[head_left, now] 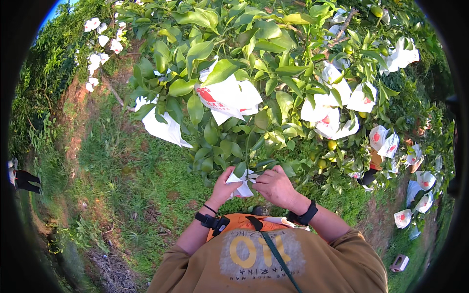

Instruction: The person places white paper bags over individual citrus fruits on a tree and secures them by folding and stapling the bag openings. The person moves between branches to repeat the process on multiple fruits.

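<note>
In front of my waist, a white paper fruit bag [240, 188] hangs at the low tip of a leafy citrus branch. My left hand [223, 188] grips its left side between thumb and fingers. My right hand [276, 187] is closed at the bag's top right, by the stem; its fingertips are partly hidden. Leaves cover part of the bag's mouth, and what is inside cannot be seen. Just above hang more white bags with red print, one in the middle [229, 100] and one to the left [163, 126].
An orange pouch [239, 220] at my waist holds folded white paper. Several bagged fruits [328, 115] and a bare yellowish fruit [332, 145] hang at right. Another person's dark-clothed legs [27, 180] show far left. A pale crate [399, 262] lies on the grass at lower right.
</note>
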### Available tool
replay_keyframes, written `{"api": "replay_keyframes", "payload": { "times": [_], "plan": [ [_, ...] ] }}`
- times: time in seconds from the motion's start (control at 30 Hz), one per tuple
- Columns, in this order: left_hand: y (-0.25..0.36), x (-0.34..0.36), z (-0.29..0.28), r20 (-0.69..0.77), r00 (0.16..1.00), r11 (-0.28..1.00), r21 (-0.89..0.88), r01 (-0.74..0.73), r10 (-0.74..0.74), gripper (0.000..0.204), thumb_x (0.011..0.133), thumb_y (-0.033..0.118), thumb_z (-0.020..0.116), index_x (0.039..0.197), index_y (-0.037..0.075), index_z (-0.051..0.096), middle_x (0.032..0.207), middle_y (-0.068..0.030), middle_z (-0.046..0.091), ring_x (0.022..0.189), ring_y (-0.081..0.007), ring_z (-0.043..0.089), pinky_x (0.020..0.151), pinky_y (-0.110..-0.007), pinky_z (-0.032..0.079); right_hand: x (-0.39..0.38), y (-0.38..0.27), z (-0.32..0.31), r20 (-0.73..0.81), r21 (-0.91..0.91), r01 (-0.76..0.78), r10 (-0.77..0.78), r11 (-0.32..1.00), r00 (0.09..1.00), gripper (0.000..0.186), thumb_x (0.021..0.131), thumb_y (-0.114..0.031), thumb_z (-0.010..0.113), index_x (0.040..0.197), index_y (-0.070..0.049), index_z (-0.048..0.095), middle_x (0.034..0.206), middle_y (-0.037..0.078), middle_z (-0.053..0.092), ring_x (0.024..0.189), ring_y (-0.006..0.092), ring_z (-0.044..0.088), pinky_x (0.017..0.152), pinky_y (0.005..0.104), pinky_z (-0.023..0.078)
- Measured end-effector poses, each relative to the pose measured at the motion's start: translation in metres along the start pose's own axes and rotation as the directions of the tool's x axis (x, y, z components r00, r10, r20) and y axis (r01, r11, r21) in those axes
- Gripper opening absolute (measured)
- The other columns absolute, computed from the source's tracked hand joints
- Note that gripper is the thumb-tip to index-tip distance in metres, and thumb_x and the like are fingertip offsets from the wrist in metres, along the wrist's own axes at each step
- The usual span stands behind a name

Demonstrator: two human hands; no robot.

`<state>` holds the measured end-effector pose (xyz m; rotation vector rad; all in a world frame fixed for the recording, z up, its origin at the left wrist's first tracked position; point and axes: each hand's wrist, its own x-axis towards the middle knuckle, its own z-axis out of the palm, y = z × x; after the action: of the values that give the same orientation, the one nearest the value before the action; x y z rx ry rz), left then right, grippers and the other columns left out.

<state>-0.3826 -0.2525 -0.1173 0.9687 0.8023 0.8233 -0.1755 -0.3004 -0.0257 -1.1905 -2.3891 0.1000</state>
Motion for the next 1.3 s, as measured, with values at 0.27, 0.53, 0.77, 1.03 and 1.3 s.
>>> {"api": "replay_keyframes", "payload": {
  "times": [0.27, 0.53, 0.77, 1.03, 1.3],
  "plan": [
    [-0.004, 0.008, 0.016, -0.072, 0.994, 0.995, 0.055, 0.081, -0.077, 0.044, 0.081, 0.01, 0.07, 0.12, 0.004, 0.052, 0.106, -0.0027, 0.062, 0.093, -0.0118, 0.059, 0.081, -0.027, 0.048, -0.011, 0.028, 0.003, -0.037, 0.05, 0.08, -0.078, 0.996, 0.996, 0.014, 0.065, -0.014, 0.065, 0.077, -0.016, 0.06, 0.074, -0.004, 0.052, 0.074, 0.015, 0.053, 0.076, 0.0325, 0.038],
    [-0.009, 0.014, 0.019, -0.161, 0.985, 0.967, 0.236, 0.092, -0.054, 0.033, 0.082, 0.01, 0.068, 0.112, 0.005, 0.056, 0.095, -0.0026, 0.065, 0.083, -0.0108, 0.062, 0.071, -0.026, 0.05, -0.006, 0.033, 0.005, -0.062, 0.131, 0.16, -0.153, 0.978, 0.986, 0.012, 0.066, -0.013, 0.065, 0.076, -0.015, 0.058, 0.073, -0.002, 0.049, 0.073, 0.0157, 0.051, 0.076, 0.0326, 0.037],
    [-0.003, 0.013, 0.007, -0.135, 0.976, 0.948, 0.246, 0.202, -0.172, 0.036, 0.08, 0.01, 0.07, 0.113, 0.004, 0.057, 0.096, -0.004, 0.066, 0.084, -0.0116, 0.062, 0.073, -0.027, 0.05, -0.009, 0.027, 0.006, 0.029, 0.108, 0.129, -0.133, 0.986, 0.991, 0.01, 0.067, -0.013, 0.064, 0.074, -0.015, 0.057, 0.073, -0.001, 0.05, 0.072, 0.0161, 0.051, 0.075, 0.0322, 0.037],
    [0.002, 0.012, 0.003, -0.045, 0.994, 0.964, 0.242, 0.108, -0.1, 0.045, 0.077, 0.012, 0.071, 0.117, 0.002, 0.055, 0.093, -0.0069, 0.066, 0.071, -0.0137, 0.064, 0.053, -0.028, 0.053, 0.019, -0.005, -0.013, 0.152, 0.081, -0.171, 0.157, 0.982, 0.976, 0.019, 0.071, -0.008, 0.06, 0.09, -0.005, 0.061, 0.085, 0.008, 0.056, 0.074, 0.0266, 0.061, 0.064, 0.0397, 0.051],
    [0.006, 0.014, -0.006, -0.024, 0.998, 0.92, 0.391, -0.042, 0.055, 0.039, 0.076, 0.003, 0.066, 0.114, -0.001, 0.057, 0.092, -0.0088, 0.067, 0.077, -0.0146, 0.063, 0.069, -0.031, 0.051, 0.049, -0.016, 0.019, 0.195, -0.272, -0.149, 0.206, 0.951, 0.959, 0.005, 0.071, -0.013, 0.06, 0.074, -0.01, 0.061, 0.076, 0.006, 0.057, 0.076, 0.0227, 0.06, 0.07, 0.0352, 0.045]
  ]
}}
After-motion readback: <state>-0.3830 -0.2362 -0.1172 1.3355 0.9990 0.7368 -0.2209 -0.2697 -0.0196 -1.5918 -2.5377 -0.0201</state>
